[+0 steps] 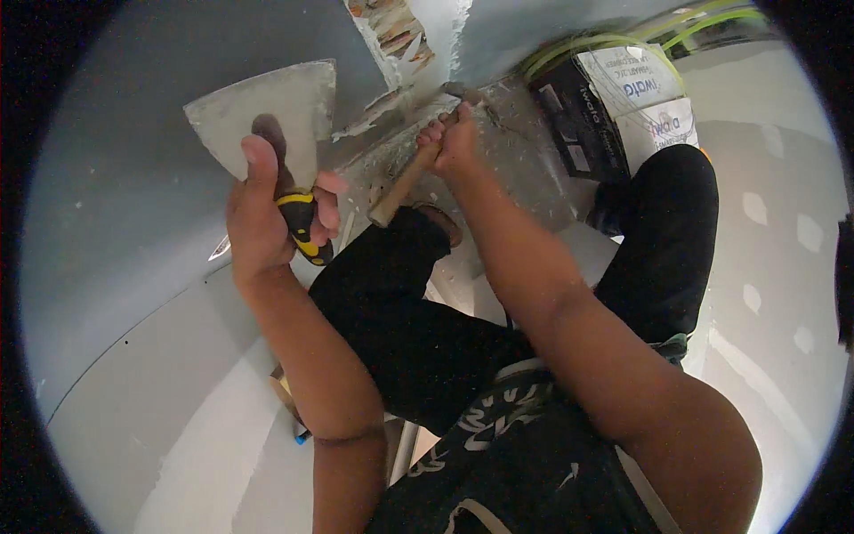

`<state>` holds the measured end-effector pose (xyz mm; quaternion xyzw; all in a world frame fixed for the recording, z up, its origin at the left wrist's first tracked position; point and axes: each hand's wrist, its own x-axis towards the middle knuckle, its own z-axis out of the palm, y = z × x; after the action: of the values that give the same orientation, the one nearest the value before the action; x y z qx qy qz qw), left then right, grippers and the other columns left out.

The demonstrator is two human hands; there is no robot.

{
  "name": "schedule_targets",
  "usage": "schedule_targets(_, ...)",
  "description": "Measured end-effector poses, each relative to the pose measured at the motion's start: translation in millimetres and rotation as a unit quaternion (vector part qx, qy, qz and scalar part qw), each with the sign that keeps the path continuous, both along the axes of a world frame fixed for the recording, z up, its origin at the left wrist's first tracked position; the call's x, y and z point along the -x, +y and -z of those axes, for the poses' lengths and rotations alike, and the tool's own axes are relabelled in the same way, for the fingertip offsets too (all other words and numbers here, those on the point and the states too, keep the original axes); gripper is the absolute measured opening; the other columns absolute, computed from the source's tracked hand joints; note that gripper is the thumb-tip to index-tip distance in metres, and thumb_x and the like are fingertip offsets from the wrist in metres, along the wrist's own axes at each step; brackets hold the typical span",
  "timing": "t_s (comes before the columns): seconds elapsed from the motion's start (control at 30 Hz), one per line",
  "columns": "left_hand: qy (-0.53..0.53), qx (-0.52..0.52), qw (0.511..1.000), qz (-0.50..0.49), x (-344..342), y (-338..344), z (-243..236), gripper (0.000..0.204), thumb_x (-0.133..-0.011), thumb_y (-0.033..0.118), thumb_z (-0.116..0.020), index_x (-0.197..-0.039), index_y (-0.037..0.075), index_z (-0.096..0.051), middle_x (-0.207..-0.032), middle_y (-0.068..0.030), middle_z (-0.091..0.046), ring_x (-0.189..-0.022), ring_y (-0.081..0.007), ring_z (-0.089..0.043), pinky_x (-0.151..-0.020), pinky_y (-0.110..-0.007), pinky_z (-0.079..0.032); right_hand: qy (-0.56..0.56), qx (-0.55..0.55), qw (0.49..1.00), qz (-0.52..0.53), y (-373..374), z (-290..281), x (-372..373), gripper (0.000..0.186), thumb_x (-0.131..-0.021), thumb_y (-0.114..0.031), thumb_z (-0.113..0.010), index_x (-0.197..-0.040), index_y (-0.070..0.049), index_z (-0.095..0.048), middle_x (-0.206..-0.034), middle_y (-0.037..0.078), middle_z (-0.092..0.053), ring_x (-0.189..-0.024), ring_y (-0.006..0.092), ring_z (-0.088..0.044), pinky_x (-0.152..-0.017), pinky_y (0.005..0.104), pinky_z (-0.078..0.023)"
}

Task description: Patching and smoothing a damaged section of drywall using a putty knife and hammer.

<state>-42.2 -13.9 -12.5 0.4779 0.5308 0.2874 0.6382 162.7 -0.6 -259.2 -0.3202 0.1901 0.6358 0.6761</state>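
Observation:
My left hand (267,214) is closed around the black and yellow handle of a wide putty knife (209,111). Its broad, whitish-smeared blade points up, and my thumb lies toward the blade. Further right, my right hand (452,142) grips a hammer (398,194) by its wooden handle, close up to the dark metal head. That head is partly hidden and sits near the foot of the damaged wall. A broken, peeled patch (391,36) in the grey wall (267,31) shows brown material behind torn white edges.
A black box (578,120) with white labelled sheets stands at the right, yellow-green hose (712,22) behind it. Crumbs and dust litter the floor (525,133) by the wall. My bent legs in black trousers (663,240) frame the space. Pale panels (783,294) with filler patches lie around.

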Motion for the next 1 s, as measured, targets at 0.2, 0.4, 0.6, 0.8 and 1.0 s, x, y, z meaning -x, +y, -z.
schedule_targets(0.2, 0.012, 0.003, 1.000, -0.020, 7, -8, -1, 0.090, -0.086, 0.078, -0.033, -0.073, -0.005, -0.067, -0.052, -0.0111, -0.057, -0.038, -0.0172, -0.050, -0.039, -0.026, -0.038, 0.046, 0.064, 0.963, 0.257, 13, -15, 12, 0.047, -0.095, -0.058, -0.039, -0.079, -0.014, -0.037, -0.062, 0.001, -0.035, -0.049, 0.0170, -0.036, -0.048, 0.0343, -0.036)
schedule_targets(0.4, 0.028, 0.021, 0.999, -0.038, -8, -5, -7, 0.089, -0.087, 0.076, -0.032, -0.075, -0.004, -0.067, -0.052, -0.0105, -0.058, -0.039, -0.0161, -0.049, -0.039, -0.025, -0.038, -0.020, 0.030, 0.999, 0.035, 0, 6, 11, 0.049, -0.094, -0.059, -0.038, -0.079, -0.013, -0.037, -0.061, 0.002, -0.036, -0.048, 0.0175, -0.036, -0.048, 0.0348, -0.037)
schedule_targets(0.6, 0.009, -0.004, 1.000, -0.018, -2, -5, -5, 0.090, -0.088, 0.077, -0.030, -0.074, -0.004, -0.067, -0.052, -0.0103, -0.058, -0.038, -0.0158, -0.049, -0.039, -0.025, -0.038, 0.035, 0.025, 0.994, 0.096, 17, -1, 13, 0.050, -0.095, -0.060, -0.037, -0.080, -0.013, -0.040, -0.057, 0.002, -0.036, -0.048, 0.0174, -0.038, -0.048, 0.0339, -0.038)
schedule_targets(0.8, 0.029, -0.004, 1.000, -0.008, 2, -7, -2, 0.091, -0.088, 0.077, -0.030, -0.072, -0.004, -0.067, -0.051, -0.0103, -0.056, -0.038, -0.0157, -0.048, -0.039, -0.025, -0.038, -0.086, 0.016, 0.990, 0.107, -10, -8, 16, 0.051, -0.094, -0.062, -0.037, -0.082, -0.012, -0.041, -0.058, 0.003, -0.037, -0.048, 0.0183, -0.038, -0.048, 0.0341, -0.039)
schedule_targets(1.0, 0.020, -0.011, 1.000, -0.013, -3, -5, -1, 0.085, -0.087, 0.078, -0.029, -0.069, 0.001, -0.063, -0.045, -0.0079, -0.052, -0.034, -0.0189, -0.048, -0.035, -0.027, -0.038, 0.012, 0.045, 0.999, -0.006, 10, -3, 15, 0.051, -0.095, -0.063, -0.034, -0.083, -0.013, -0.040, -0.060, 0.002, -0.038, -0.049, 0.0177, -0.039, -0.049, 0.0347, -0.040)
